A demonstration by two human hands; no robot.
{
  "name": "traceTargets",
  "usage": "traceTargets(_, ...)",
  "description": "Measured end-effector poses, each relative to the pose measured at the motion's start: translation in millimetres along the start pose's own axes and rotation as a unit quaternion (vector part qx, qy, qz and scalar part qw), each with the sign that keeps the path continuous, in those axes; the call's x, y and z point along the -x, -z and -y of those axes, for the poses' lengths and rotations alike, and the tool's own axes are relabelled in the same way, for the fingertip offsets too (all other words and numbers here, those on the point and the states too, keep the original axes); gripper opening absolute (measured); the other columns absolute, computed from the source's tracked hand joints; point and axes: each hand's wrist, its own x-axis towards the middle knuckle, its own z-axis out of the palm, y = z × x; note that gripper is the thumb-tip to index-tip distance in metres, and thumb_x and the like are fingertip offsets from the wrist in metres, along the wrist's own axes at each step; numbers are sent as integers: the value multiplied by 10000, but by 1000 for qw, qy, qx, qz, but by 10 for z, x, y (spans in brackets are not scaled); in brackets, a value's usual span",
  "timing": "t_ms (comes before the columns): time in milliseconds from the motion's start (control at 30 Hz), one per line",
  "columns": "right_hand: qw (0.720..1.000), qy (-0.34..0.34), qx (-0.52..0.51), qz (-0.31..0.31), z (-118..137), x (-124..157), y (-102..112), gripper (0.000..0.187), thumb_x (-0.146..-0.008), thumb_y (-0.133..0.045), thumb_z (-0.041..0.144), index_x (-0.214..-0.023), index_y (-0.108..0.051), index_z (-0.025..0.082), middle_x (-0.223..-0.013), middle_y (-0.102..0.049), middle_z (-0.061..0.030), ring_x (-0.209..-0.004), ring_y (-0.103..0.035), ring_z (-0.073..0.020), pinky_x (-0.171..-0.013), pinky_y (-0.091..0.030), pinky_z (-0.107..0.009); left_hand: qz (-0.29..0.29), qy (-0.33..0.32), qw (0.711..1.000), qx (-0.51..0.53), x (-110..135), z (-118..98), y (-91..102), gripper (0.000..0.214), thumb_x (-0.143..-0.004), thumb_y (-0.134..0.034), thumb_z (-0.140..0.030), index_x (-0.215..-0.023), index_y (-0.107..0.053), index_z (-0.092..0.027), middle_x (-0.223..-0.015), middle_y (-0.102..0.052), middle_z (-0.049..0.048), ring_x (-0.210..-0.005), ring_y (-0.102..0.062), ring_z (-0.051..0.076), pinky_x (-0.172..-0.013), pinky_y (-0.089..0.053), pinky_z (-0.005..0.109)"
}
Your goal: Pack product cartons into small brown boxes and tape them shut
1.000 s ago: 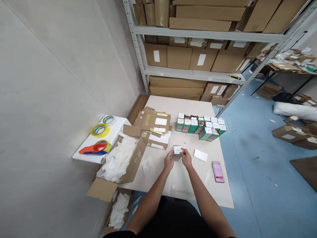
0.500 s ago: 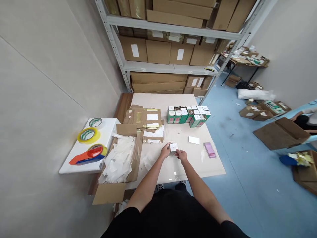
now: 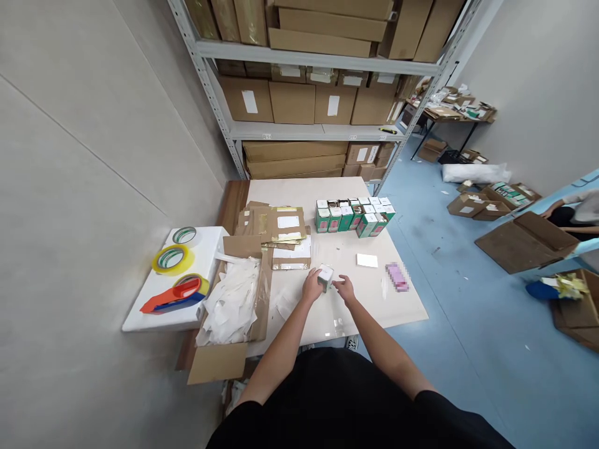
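My left hand (image 3: 311, 288) grips a small green-and-white box (image 3: 325, 275) just above the white table (image 3: 327, 318). My right hand (image 3: 346, 289) is just right of the box, fingers loosely curled near it, apparently off the box. Farther back stands a cluster of several matching green boxes (image 3: 354, 215). A white card (image 3: 367, 260) and a pink object (image 3: 397, 277) lie to the right of my hands.
Flattened brown and gold cartons (image 3: 276, 231) lie at the table's left. An open cardboard box of white packing (image 3: 229, 302) sits beside a side table with tape rolls (image 3: 170, 259) and a red dispenser (image 3: 171, 295). Shelves of cartons (image 3: 299, 100) stand behind. Another person (image 3: 573, 209) is far right.
The box has tilted in my left hand and my right hand has come slightly away from it. The camera view shifted a little.
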Motion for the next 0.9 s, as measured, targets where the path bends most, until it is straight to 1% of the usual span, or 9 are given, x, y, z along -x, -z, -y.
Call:
traceTargets(100,999,-15,-16,44,41,21,-35,548,-716,-694,452,-1212,-695,219,-1138,-758,-80,-985,-701,-242,-827,-558,-344,43,-22,998,-30,-53,-50,50,672,-844,-628,-82,-1498,-552,-219,-1384,-661,103,-1297,-591,248,-1097,-436,331)
traceTargets(233,998,36,-20,48,150,-8,17,508,-724,-638,363,-1211,-708,239,-1213,-743,-53,-1090,-676,-257,-941,-541,-383,68,-3,997,-48,20,-102,6,733,-857,-712,-234,-1549,-478,-294,-1101,-727,39,-1083,-666,232,-952,-489,306)
traceTargets(333,997,58,10,53,179,-6,66,511,-734,-620,316,-1233,-698,239,-1227,-738,-46,-1157,-657,-249,-1026,-514,-393,30,-6,996,-81,60,-150,-39,655,-818,-778,-365,-1442,-597,-283,-1251,-653,92,-1156,-626,271,-937,-489,317)
traceTargets(433,995,54,35,75,143,53,61,520,-755,-615,285,-1270,-677,261,-1267,-722,-30,-1104,-682,-233,-1032,-523,-400,27,-29,994,-103,24,-199,-45,649,-788,-810,-360,-1403,-626,-266,-1419,-568,118,-1291,-548,301,-1006,-468,328)
traceTargets(500,995,46,34,87,104,108,44,555,-754,-631,268,-1309,-653,278,-1296,-709,-22,-1062,-698,-229,-1025,-534,-412,48,-40,993,-102,-31,-216,-22,638,-795,-798,-290,-1407,-619,-272,-1429,-581,102,-1312,-538,286,-1050,-447,324)
traceTargets(567,994,48,22,94,71,159,41,624,-743,-659,250,-1364,-617,287,-1346,-684,-28,-1128,-684,-239,-1053,-522,-420,70,-44,992,-92,-94,-209,15,614,-794,-790,-240,-1387,-638,-278,-1417,-609,84,-1305,-556,269,-1079,-431,317)
traceTargets(700,992,34,4,121,30,232,114,782,-746,-710,254,-1502,-510,292,-1481,-594,-68,-1310,-599,-274,-1110,-482,-449,83,-51,994,-50,-244,-119,63,419,-858,-742,-309,-1276,-718,-297,-1389,-664,49,-1256,-618,244,-1070,-432,293)
traceTargets(800,989,20,5,148,15,275,188,862,-744,-743,269,-1554,-455,334,-1553,-536,-53,-1380,-548,-297,-1153,-437,-494,21,51,998,3,-365,-54,18,339,-984,-573,-375,-1271,-712,-261,-1200,-757,65,-1091,-699,227,-965,-481,300)
traceTargets(900,988,9,6,157,9,309,230,921,-722,-778,275,-1569,-432,373,-1614,-471,-29,-1433,-501,-321,-1184,-394,-521,-32,126,991,34,-441,-55,-84,452,-980,-594,-395,-1399,-610,-226,-1096,-776,64,-989,-723,209,-896,-496,283)
